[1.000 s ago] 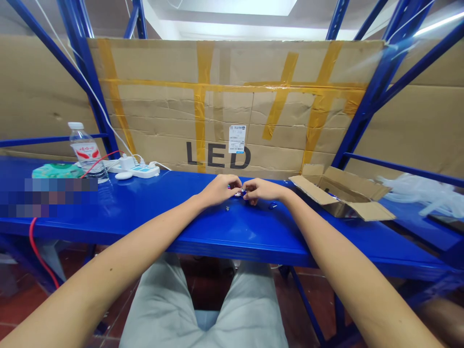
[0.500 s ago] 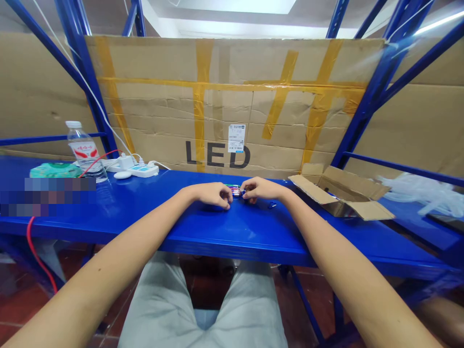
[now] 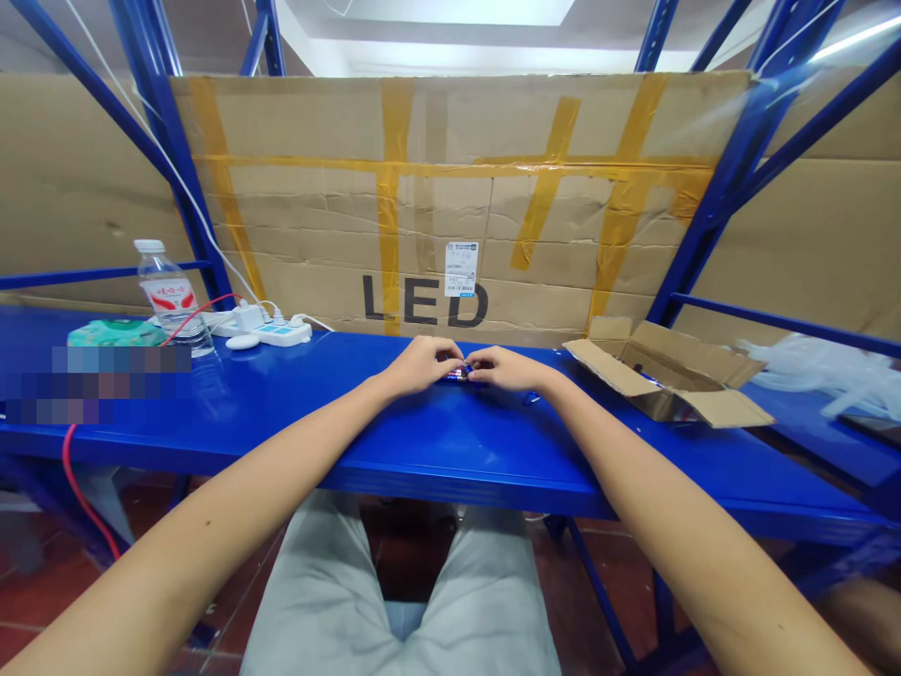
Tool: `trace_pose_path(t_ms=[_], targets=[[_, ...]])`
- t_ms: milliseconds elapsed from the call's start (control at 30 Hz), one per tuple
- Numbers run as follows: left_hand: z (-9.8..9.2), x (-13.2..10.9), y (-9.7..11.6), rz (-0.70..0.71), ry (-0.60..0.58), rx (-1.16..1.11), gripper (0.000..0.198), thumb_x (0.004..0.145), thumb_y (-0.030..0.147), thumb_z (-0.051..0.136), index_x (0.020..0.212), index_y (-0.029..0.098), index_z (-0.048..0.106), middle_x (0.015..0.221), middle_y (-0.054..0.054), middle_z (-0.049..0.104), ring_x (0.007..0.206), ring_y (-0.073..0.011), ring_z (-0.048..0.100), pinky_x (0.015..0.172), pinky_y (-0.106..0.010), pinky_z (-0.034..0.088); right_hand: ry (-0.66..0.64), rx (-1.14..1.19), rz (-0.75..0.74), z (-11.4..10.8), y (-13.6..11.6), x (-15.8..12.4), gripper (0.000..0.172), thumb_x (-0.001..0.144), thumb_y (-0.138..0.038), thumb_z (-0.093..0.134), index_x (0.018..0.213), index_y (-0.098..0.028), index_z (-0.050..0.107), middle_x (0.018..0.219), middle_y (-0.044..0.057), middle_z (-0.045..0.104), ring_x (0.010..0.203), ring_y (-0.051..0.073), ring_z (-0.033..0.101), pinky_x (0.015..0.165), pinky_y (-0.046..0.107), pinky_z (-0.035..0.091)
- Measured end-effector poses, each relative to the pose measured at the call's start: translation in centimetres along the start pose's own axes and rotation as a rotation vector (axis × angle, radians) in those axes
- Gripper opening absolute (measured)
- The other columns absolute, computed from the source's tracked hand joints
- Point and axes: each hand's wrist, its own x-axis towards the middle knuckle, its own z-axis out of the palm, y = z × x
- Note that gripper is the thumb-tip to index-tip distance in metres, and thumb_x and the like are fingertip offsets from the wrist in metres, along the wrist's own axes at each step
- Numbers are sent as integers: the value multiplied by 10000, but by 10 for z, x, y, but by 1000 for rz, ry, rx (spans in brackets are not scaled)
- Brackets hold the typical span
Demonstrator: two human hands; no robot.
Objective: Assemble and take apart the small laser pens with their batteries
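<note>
Between my hands on the blue table (image 3: 422, 441) lies a small bundle of slim, shiny, coloured pen-like sticks (image 3: 456, 373), mostly covered by fingers. My left hand (image 3: 420, 363) is closed on the bundle's left part, thumb and fingers bent over it from above. At its right end, my right hand (image 3: 505, 368) pinches with thumb and fingertips around a small dark blue piece; its exact kind is too small to tell. Just right of that hand, a small blue clip-like piece (image 3: 531, 399) rests on the table.
An opened cardboard box (image 3: 662, 376) stands at right, beside crumpled clear plastic (image 3: 823, 371). On the left are a water bottle (image 3: 173, 296), a green packet (image 3: 116, 332) and a white power strip (image 3: 285, 332). A large cardboard sheet (image 3: 316, 225) closes off the back.
My left hand has moved right and onto the bundle, its fingers now near those of my right hand. The right hand stays at the bundle's right end. The view has shifted slightly.
</note>
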Motion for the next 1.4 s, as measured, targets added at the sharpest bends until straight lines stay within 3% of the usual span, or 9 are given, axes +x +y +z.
trace_pose_path(t_ms=[133, 267, 400, 500, 633, 800, 1000, 1300, 1400], targets=[[7, -1, 0, 7, 31, 18, 141, 834, 242, 591, 858, 154, 698, 782, -22, 709, 683, -126, 589, 665, -250, 430, 1, 69, -30, 5, -3, 0, 105, 839, -171, 493, 850, -172, 598, 771, 28, 652, 720, 168, 589, 703, 299, 449], [7, 0, -1, -54, 34, -63, 135, 842, 245, 585, 871, 146, 672, 693, -9, 670, 623, -120, 588, 626, -245, 438, 46, 32, -21, 8, -4, 2, 236, 859, -117, 430, 978, -173, 625, 800, 37, 665, 702, 171, 587, 692, 304, 464], [6, 1, -4, -150, 23, -175, 134, 852, 264, 576, 867, 148, 641, 573, 15, 607, 485, -108, 536, 505, -229, 415, 133, -61, -69, 10, -6, 4, 307, 860, -84, 428, 1033, -188, 659, 1025, 75, 700, 930, 214, 615, 848, 350, 457], [6, 1, -6, -204, 7, -237, 130, 855, 268, 573, 856, 150, 629, 558, 15, 601, 423, -102, 504, 438, -224, 395, 175, -118, -95, 11, -7, 4, 296, 859, -99, 454, 1044, -194, 664, 1085, 92, 688, 1011, 233, 602, 915, 377, 432], [6, 2, -8, -203, 9, -307, 107, 854, 243, 575, 837, 146, 618, 561, 8, 608, 418, -100, 517, 423, -218, 408, 309, -181, -127, 14, -5, 5, 270, 774, -140, 580, 1038, -178, 622, 1020, 96, 643, 962, 234, 581, 876, 374, 443], [3, 2, -7, -182, 10, -341, 112, 856, 231, 572, 812, 135, 610, 554, -1, 616, 402, -93, 517, 416, -213, 412, 484, -145, -172, 19, 1, 10, 165, 716, -97, 534, 851, -193, 530, 866, 40, 582, 813, 188, 537, 752, 323, 440], [1, 2, -5, -158, 19, -364, 103, 853, 228, 571, 825, 134, 603, 563, 0, 616, 410, -94, 524, 422, -215, 417, 481, -13, -193, 16, -4, 9, 16, 768, -174, 576, 781, -178, 567, 803, 32, 604, 775, 176, 553, 726, 309, 425], [4, 1, -7, -164, 14, -343, 115, 852, 241, 576, 828, 135, 613, 554, 4, 610, 415, -90, 515, 433, -222, 405, 442, -204, -184, 19, -10, 8, 181, 890, -175, 484, 801, -172, 642, 788, 56, 617, 777, 180, 562, 752, 314, 409], [3, 1, -7, -169, 29, -365, 114, 855, 239, 571, 826, 134, 605, 563, 0, 611, 418, -96, 520, 431, -231, 405, 460, -193, -180, 21, -9, 10, 53, 845, -191, 547, 848, -177, 598, 867, 63, 615, 816, 187, 548, 768, 317, 415]])
